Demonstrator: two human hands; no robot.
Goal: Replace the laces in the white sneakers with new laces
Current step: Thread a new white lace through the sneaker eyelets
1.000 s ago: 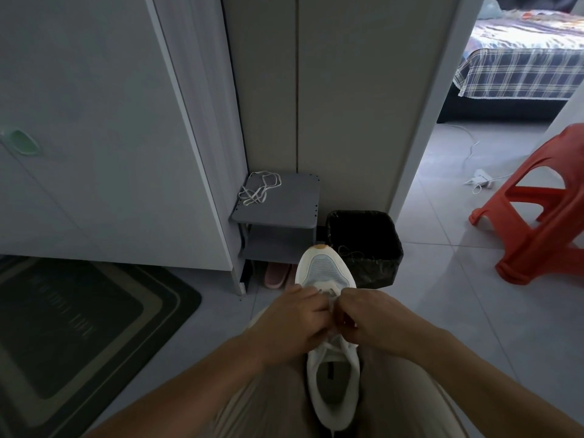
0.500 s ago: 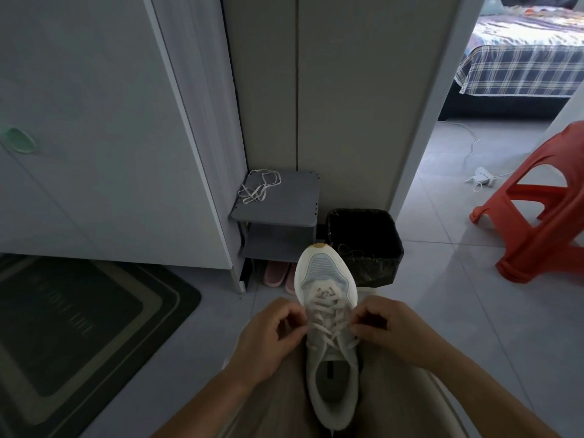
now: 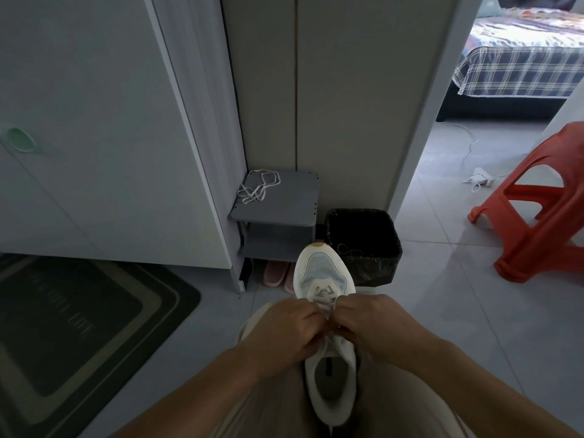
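Knuckles up, left hand (image 3: 284, 330) and right hand (image 3: 376, 324) grip sneaker (image 3: 322, 270) laces (image 3: 323, 299).

Both forearms reach in from 7 and 5 o'clock; the left hand (image 3: 284, 330) and right hand (image 3: 376, 324) meet knuckles-up at centre, fingers curled, pinching the lace (image 3: 328, 306).

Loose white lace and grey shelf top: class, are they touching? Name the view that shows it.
Touching. The head view shows the loose white lace lying tangled flat on the grey shelf top, near its back left corner.
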